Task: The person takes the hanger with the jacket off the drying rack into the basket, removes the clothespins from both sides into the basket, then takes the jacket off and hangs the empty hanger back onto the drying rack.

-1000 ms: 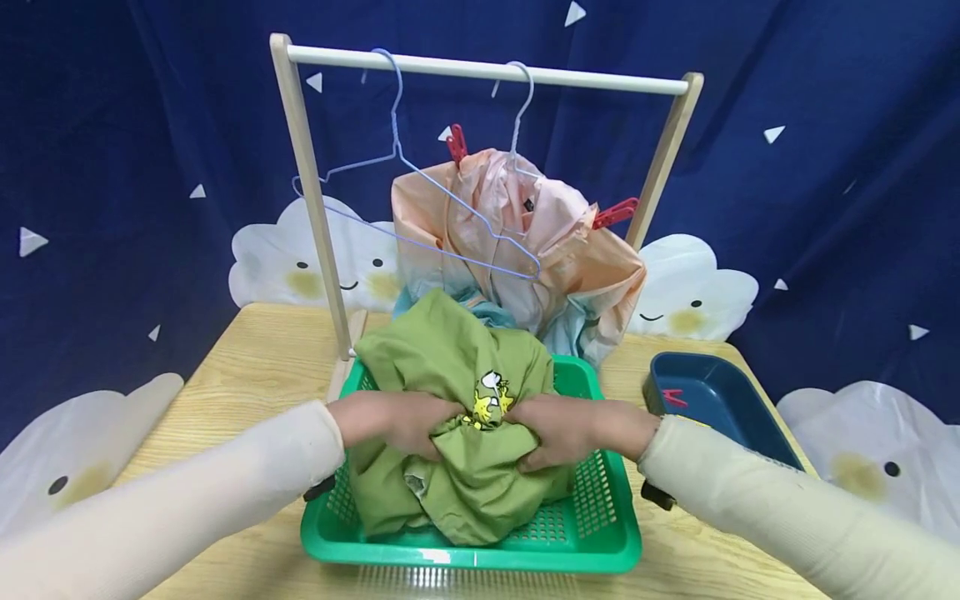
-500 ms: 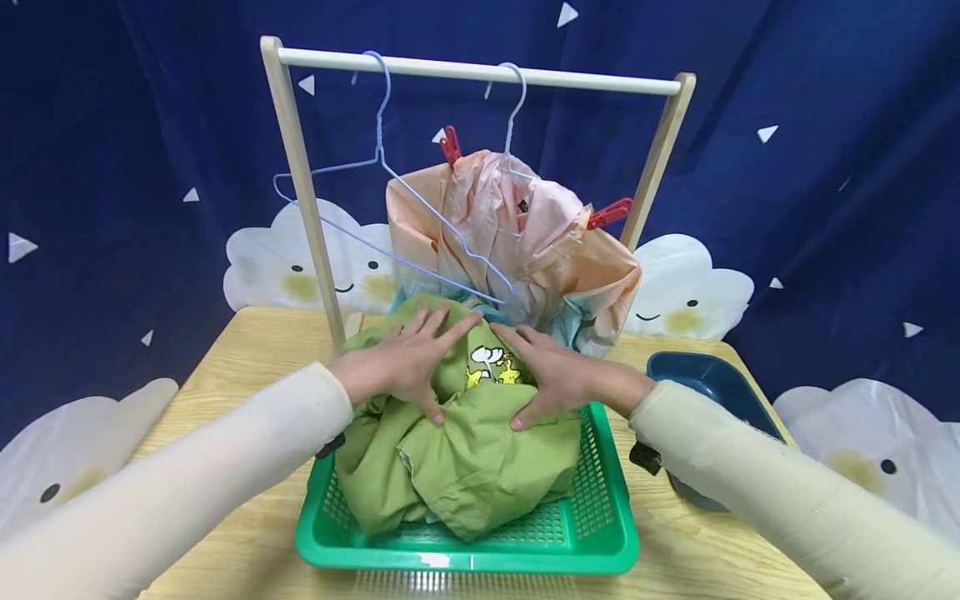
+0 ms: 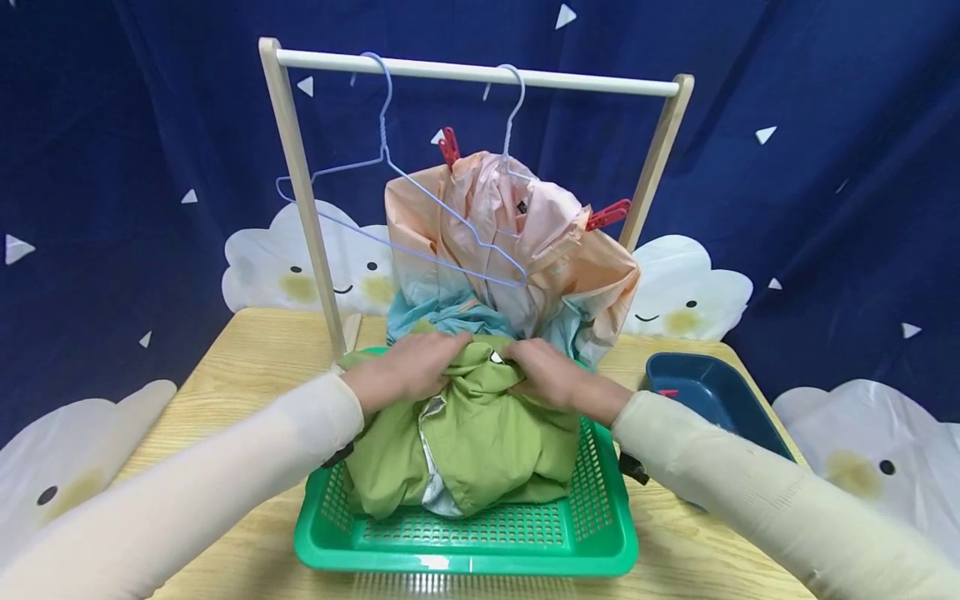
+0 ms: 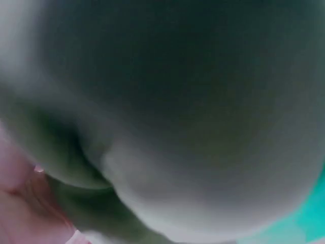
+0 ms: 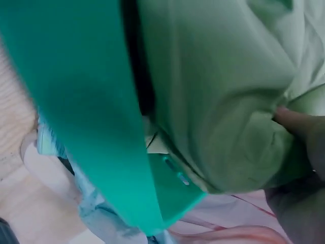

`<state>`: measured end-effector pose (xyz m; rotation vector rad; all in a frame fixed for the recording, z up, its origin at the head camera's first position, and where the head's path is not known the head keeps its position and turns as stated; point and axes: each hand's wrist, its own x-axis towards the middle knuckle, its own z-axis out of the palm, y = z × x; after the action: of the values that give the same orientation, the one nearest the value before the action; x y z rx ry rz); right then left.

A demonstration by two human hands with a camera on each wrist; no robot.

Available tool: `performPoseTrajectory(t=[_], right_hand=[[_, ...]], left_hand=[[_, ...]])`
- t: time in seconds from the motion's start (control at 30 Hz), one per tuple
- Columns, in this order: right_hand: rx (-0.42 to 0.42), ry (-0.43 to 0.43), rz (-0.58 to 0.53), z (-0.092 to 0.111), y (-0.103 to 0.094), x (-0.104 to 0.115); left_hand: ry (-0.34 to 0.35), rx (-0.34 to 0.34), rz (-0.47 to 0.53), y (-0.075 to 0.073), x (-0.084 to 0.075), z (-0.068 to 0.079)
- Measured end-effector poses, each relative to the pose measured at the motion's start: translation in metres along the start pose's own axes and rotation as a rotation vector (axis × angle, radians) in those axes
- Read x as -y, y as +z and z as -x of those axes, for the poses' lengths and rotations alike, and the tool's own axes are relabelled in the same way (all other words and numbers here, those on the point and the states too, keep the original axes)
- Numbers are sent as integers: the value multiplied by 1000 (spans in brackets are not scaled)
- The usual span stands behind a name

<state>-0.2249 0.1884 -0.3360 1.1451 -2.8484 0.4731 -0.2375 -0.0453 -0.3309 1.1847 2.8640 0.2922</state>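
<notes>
Blue curtain (image 3: 847, 200) in head view only, green garment (image 3: 498, 454) in right-wrist view too.

- no actual words, brands or numbers you can read anywhere tbh
- closest thing to a label: that small dark tag (image 3: 522, 206) on your peach garment (image 3: 600, 260), way too tiny to make out
- your green garment (image 3: 498, 454) shows a scrap of black-and-white print (image 3: 497, 358) up top, can't tell if there's lettering in the folds
- pale patch (image 3: 433, 562) on the front rim of your green basket (image 3: 540, 563), could be a sticker or just glare, nothing legible
- your blue curtain (image 3: 150, 125) has picture prints: smiley clouds (image 3: 262, 267) and white triangles (image 3: 566, 16)
- both your wrist cams: no readable text
</notes>
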Motion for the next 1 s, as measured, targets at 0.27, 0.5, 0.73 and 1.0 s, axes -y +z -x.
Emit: performPoseTrajectory(t=[0.27, 0.5, 0.73, 1.0], right_hand=[[-53, -86, 262, 30, -6, 37], [336, 1, 97, 45, -1, 53], [423, 179, -227, 32, -17, 37], [171, 321, -43, -6, -20, -5]], left_hand=[[67, -103, 24, -5, -20, 36], [58, 70, 74, 3, -35, 54], [22, 287, 255, 7, -35, 56], [-8, 319, 269, 10, -35, 50]])
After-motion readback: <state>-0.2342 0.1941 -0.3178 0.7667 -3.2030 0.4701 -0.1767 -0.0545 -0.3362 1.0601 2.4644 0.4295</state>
